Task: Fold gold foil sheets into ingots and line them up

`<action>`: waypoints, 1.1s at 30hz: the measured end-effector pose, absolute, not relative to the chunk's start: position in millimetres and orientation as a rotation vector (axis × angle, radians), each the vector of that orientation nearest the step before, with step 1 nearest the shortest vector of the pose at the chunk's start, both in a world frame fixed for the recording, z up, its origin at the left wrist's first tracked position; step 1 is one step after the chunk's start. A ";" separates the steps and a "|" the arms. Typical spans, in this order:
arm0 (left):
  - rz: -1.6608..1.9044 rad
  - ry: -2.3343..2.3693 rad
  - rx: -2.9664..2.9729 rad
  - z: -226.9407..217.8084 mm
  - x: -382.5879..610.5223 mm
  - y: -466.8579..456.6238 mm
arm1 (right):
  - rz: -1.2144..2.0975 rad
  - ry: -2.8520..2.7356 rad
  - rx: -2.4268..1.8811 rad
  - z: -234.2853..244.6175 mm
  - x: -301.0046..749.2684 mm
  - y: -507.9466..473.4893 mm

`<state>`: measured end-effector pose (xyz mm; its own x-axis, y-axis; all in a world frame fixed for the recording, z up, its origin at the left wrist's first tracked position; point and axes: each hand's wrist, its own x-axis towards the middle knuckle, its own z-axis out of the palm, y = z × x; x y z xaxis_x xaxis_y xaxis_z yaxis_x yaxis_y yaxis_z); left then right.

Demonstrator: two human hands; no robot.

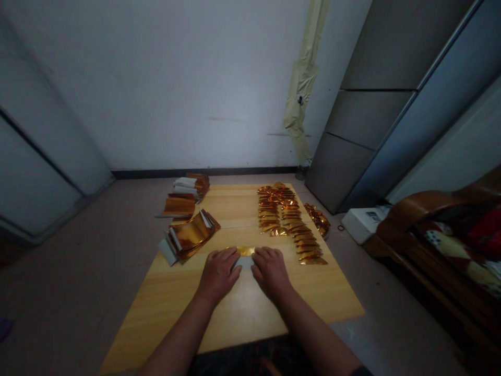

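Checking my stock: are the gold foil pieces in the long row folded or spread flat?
Folded: the gold foil pieces show creased, pointed shapes, overlapping along the row.

A lane runs up the table (pixel 238 209) between the foil stacks (pixel 190 237) and the foil rows (pixel 289 224); the stacks block the left hand (pixel 218 274) sideways, the rows the right hand (pixel 271 272).

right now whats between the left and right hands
In the head view, a gold foil piece and a grey paper strip lie between the left hand and the right hand.
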<state>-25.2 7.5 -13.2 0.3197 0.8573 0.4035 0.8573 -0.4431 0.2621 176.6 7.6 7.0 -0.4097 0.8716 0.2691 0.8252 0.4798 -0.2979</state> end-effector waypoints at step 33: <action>0.714 1.652 2.653 -5.7 -16.3 1.7 | 0.331 -2.402 -1.082 10.8 188.4 25.0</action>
<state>-16.3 1.7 -5.7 0.3705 0.8377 0.4013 0.8663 -0.4675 0.1761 188.4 25.0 10.8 -0.5711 0.7529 0.3271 0.6363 0.6578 -0.4031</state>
